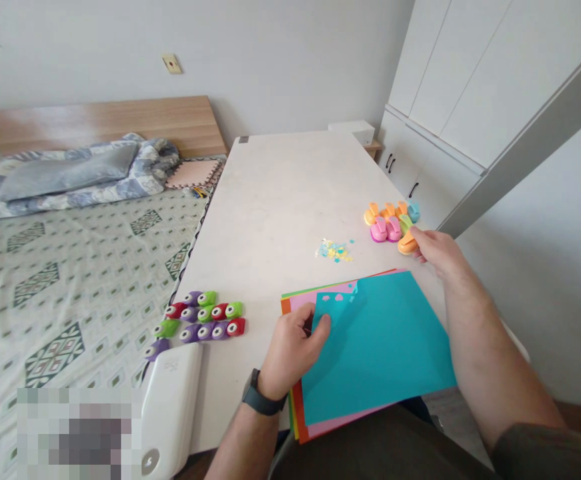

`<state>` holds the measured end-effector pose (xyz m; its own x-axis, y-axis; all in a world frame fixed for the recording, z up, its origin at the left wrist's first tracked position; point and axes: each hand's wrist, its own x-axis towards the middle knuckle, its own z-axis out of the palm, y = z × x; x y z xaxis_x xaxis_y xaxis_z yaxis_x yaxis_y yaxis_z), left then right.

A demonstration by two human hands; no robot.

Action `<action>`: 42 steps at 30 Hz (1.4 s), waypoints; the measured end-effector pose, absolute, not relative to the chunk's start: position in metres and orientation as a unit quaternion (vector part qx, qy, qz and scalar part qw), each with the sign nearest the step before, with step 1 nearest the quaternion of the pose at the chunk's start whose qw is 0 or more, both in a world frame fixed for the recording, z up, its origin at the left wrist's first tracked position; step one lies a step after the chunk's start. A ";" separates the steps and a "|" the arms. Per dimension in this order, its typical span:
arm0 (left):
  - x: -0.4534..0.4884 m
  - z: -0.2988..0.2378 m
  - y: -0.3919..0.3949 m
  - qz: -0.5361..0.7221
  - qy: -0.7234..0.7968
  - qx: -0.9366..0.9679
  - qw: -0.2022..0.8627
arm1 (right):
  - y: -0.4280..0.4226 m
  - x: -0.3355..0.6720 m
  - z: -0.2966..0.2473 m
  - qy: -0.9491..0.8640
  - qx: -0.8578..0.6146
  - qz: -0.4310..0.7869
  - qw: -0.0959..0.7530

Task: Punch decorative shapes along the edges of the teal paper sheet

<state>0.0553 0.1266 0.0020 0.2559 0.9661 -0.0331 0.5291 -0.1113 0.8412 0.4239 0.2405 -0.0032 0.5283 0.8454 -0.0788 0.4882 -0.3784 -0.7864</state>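
Note:
My left hand [295,350] pinches the left edge of a turquoise paper sheet [380,340], which has small shapes cut out along its top edge. The sheet tops a stack of coloured papers [297,413] in pink, orange and green. My right hand [437,253] reaches to the far right and closes its fingers on an orange paper punch [406,244] at the near end of a cluster of orange, pink, green and blue punches [389,223]. Small paper cut-outs [335,251] lie scattered on the white table [270,200] between the hands.
Several purple, green and red punches [200,320] sit near the table's left edge. A white device [170,407] lies at the near left corner. A bed [60,267] with a blue blanket runs along the left. White cabinets [450,80] stand at the right.

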 end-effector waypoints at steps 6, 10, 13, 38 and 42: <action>0.054 -0.003 0.128 0.292 0.542 0.683 0.394 | 0.242 0.448 -0.002 -0.414 -0.815 0.198 0.354; 0.054 -0.003 0.128 0.292 0.543 0.679 0.398 | 0.250 0.460 -0.008 -0.412 -0.826 0.171 0.346; 0.054 -0.003 0.128 0.294 0.539 0.679 0.401 | 0.259 0.464 -0.015 -0.418 -0.833 0.141 0.334; 0.050 -0.005 0.130 0.302 0.573 0.663 0.376 | 0.280 0.474 -0.048 -0.416 -0.821 0.035 0.390; 0.051 -0.004 0.131 0.295 0.586 0.655 0.375 | 0.279 0.470 -0.047 -0.417 -0.821 0.028 0.390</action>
<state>0.0505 0.1311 -0.0036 0.1393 0.9888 -0.0529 0.5457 -0.0321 0.8374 0.4700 0.2793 -0.0469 0.6501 0.7068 0.2791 0.6630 -0.3481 -0.6628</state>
